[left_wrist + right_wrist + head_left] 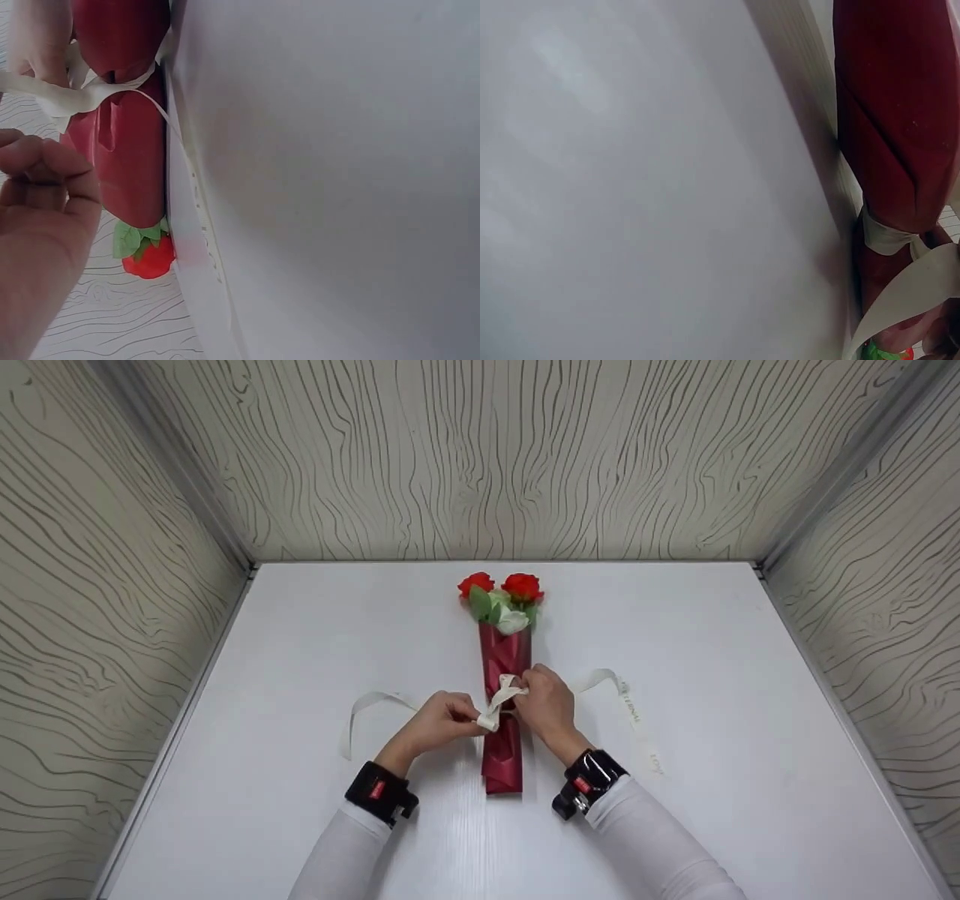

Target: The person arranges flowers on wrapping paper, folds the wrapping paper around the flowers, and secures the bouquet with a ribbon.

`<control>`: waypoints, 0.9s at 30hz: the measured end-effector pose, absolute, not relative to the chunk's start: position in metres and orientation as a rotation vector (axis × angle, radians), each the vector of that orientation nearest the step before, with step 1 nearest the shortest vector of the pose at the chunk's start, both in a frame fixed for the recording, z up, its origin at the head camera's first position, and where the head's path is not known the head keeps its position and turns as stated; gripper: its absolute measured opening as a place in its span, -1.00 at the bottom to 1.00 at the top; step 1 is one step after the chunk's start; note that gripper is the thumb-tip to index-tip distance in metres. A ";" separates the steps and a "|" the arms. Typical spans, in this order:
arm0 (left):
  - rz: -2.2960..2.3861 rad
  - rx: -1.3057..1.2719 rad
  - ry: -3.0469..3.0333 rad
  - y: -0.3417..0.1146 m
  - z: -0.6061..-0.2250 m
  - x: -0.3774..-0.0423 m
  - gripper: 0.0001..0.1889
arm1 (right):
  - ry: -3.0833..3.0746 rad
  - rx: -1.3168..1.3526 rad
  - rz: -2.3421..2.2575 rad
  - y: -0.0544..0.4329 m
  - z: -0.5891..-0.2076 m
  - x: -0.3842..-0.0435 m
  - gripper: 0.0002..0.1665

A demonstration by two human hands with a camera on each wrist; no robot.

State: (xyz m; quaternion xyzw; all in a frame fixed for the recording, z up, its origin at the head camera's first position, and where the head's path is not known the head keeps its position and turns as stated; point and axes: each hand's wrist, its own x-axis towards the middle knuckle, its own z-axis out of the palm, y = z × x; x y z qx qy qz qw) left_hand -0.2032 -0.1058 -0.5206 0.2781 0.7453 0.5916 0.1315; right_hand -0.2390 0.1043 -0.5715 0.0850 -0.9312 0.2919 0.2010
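A bouquet in dark red wrapping paper [502, 765] lies upright in the head view, with two red roses [522, 587] and a whitish flower [513, 620] at its far end. Around its middle goes a cream ribbon [507, 691], formed into loops at the front. My left hand [439, 724] pinches a ribbon loop between thumb and fingers, left of the wrapping. On the right side, my right hand [546, 701] grips the ribbon near the knot; its fingertips are partly hidden. The left wrist view shows the ribbon [82, 97] cinching the paper.
One ribbon tail [367, 701] curves over the white table [300, 637] on the left. The other tail [634, 712], printed with lettering, trails to the right. Wood-patterned walls [480, 457] enclose the table's back and sides.
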 end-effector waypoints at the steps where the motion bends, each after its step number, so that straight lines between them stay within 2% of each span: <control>1: 1.694 0.824 2.171 -0.106 -0.520 -0.203 -0.90 | -2.603 0.230 0.818 0.104 -0.571 -0.239 -0.60; 4: 1.618 0.876 2.207 -0.104 -0.521 -0.200 -0.89 | -2.605 0.216 0.815 0.104 -0.572 -0.239 -0.58; 12: 1.461 0.937 2.252 -0.105 -0.554 -0.217 -0.81 | -2.620 0.235 0.805 0.104 -0.573 -0.240 -0.61; 18: 1.643 0.809 2.334 -0.102 -0.548 -0.227 -0.84 | -2.644 0.275 0.856 0.107 -0.569 -0.239 -0.74; 22: 1.641 0.676 2.532 -0.092 -0.543 -0.237 -0.91 | -2.680 0.278 0.869 0.107 -0.568 -0.238 -0.74; 27: 1.478 0.602 2.600 -0.079 -0.539 -0.248 -0.73 | -2.678 0.295 0.850 0.106 -0.568 -0.238 -0.72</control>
